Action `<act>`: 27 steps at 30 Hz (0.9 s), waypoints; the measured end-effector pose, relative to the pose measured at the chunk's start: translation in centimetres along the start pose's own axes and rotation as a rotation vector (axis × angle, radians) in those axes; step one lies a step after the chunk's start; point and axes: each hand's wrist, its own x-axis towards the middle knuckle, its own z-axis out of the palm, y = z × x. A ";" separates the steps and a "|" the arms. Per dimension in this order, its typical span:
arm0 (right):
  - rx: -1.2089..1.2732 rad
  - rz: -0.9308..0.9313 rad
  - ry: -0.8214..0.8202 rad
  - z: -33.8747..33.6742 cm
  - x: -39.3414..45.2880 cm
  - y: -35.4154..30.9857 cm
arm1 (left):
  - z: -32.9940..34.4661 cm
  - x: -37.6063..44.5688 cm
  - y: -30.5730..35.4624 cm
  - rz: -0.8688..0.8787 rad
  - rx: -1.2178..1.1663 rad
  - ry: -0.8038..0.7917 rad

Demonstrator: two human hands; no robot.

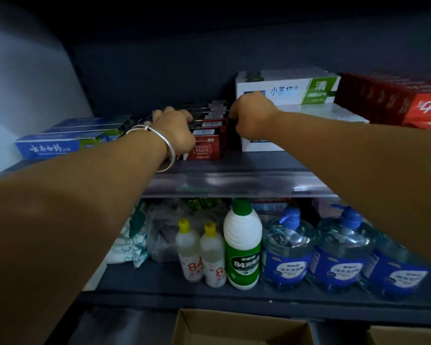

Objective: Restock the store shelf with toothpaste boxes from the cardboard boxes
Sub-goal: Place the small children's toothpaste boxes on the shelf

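Left hand (176,130) curls over the red-and-black toothpaste boxes (205,135) on the upper shelf (234,180); right hand (253,118) fisted at their right end, grip unclear. I judge: uneven push could topple the stack.

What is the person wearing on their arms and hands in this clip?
Both forearms are bare, no sleeves or gloves in view. The left wrist carries a thin silver bangle with a small knot-like join. The right hand and wrist show nothing worn; no rings visible.

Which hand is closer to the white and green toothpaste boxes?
Right. The right hand is directly in front of the white and green toothpaste boxes; the left hand rests on the red boxes.
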 end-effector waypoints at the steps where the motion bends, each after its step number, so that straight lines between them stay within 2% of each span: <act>1: -0.004 -0.001 0.016 -0.1 0.2 -0.4 | -0.3 0.4 -0.5 0.001 0.010 0.000; 4: 0.026 0.009 0.051 -0.3 0.9 -1.4 | -1.2 1.1 -1.6 0.009 0.027 -0.017; 8: 0.011 0.036 0.015 -0.3 1.6 -2.3 | -1.9 1.6 -2.8 0.018 0.079 -0.067; 17: -0.110 0.091 -0.095 0.0 1.3 -3.2 | -3.9 1.9 -6.5 0.005 0.408 -0.216; 21: -0.133 0.142 -0.135 -0.2 1.2 -3.5 | -3.8 1.9 -7.2 0.021 0.398 -0.275; 27: -0.153 0.114 -0.173 -0.1 2.0 -3.9 | -3.5 2.1 -6.9 0.025 0.455 -0.310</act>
